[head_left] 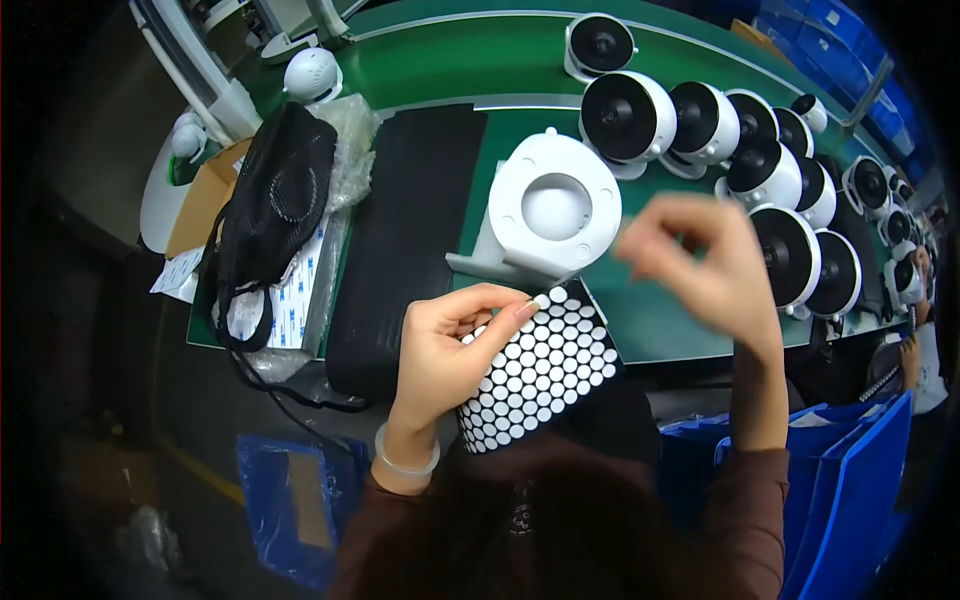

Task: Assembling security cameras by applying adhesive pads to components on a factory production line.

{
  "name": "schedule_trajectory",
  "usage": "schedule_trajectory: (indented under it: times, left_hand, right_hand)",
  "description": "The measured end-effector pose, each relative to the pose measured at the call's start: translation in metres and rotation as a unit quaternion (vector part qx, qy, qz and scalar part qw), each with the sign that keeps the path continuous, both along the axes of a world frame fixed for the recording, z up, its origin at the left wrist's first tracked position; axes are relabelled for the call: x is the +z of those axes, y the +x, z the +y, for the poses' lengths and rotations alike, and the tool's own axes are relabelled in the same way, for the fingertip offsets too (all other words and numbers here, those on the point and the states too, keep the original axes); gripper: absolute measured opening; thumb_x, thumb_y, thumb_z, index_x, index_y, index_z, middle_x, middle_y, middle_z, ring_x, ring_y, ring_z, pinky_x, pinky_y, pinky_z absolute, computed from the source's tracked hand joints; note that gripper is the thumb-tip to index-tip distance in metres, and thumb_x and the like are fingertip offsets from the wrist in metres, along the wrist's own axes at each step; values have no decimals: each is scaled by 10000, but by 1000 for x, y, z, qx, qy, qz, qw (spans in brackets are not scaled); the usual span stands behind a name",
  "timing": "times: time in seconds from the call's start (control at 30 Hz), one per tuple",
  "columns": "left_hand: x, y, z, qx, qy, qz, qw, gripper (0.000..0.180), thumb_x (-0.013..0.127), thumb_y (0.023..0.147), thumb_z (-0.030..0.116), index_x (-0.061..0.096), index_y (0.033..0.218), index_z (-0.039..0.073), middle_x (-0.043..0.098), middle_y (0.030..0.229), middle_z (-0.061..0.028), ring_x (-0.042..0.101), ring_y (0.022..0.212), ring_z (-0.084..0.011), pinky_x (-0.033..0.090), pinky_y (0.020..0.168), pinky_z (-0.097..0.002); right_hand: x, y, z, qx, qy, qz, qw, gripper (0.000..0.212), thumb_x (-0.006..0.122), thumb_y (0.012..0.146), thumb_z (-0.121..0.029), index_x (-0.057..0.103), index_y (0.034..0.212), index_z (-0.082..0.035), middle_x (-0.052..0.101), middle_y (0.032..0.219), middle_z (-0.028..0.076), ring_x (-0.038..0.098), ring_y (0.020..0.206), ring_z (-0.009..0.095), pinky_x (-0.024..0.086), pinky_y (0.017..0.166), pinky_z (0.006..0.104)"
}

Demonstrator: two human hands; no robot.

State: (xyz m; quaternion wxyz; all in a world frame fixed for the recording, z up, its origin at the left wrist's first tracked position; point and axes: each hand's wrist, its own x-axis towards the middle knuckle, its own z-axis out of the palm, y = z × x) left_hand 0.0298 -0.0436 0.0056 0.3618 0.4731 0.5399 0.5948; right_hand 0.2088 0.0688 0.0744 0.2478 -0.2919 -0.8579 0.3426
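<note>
My left hand (pixel 452 345) pinches the upper edge of a sheet of round white stickers (pixel 545 365) on a dark backing. The sheet tilts over the table's near edge. Beyond it lies a white round housing (pixel 510 220) with a ring-shaped base and a domed center, resting on a grey-white stand. To its right my right hand (pixel 700 260) is raised and blurred, thumb and forefinger curled together in a pinch. Whether anything small sits between those fingertips cannot be made out. The hand is apart from both the sheet and the housing.
Several white round devices with black faces (pixel 628 115) crowd the table's right side. A long black mat (pixel 410 200) lies left of the housing. Further left are a black mesh bag (pixel 285 195), plastic wrap (pixel 350 150) and a cardboard box (pixel 205 200). Blue bins (pixel 840 490) stand lower right.
</note>
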Motion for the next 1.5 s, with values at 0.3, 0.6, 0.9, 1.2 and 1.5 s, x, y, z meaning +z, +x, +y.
schedule_trajectory:
  times: [0.3,0.6,0.9,1.2,1.5]
  left_hand:
    - [19,28,-5,-38,78,273,958,75,536,774,-12,594,805,-47,588,680,-91,522,559,-88,396,500,-199]
    - [15,37,-2,-41,105,254,961,46,562,749,-17,572,718,-49,560,595,-71,512,510,-82,391,484,-192]
    - [16,36,-3,-16,84,253,964,51,563,758,-13,572,720,-45,551,578,-59,503,509,-67,374,472,-188]
    - [13,29,-2,-3,90,259,962,40,555,777,-16,558,757,-51,523,577,-27,452,522,-23,339,461,-171]
    - [-3,14,21,58,12,9,998,423,549,804,-12,330,1165,-36,571,608,-52,518,585,-32,406,513,-168]
  right_hand:
    - [-31,17,-48,-26,-134,81,987,79,630,736,-35,615,792,19,619,709,43,563,628,86,430,538,189]
    - [-30,20,-37,49,176,73,980,157,682,623,-1,628,768,-33,616,717,55,570,647,197,444,540,273]
    - [-29,14,-29,114,206,65,970,163,692,600,-4,596,728,-34,594,686,55,575,609,215,446,523,281]
    - [-24,2,-19,130,179,54,974,173,685,604,4,578,736,-26,596,781,77,580,699,229,461,581,296]
    - [-17,-11,-15,-25,44,163,985,62,606,736,-24,589,785,8,621,843,85,591,781,125,462,649,231]
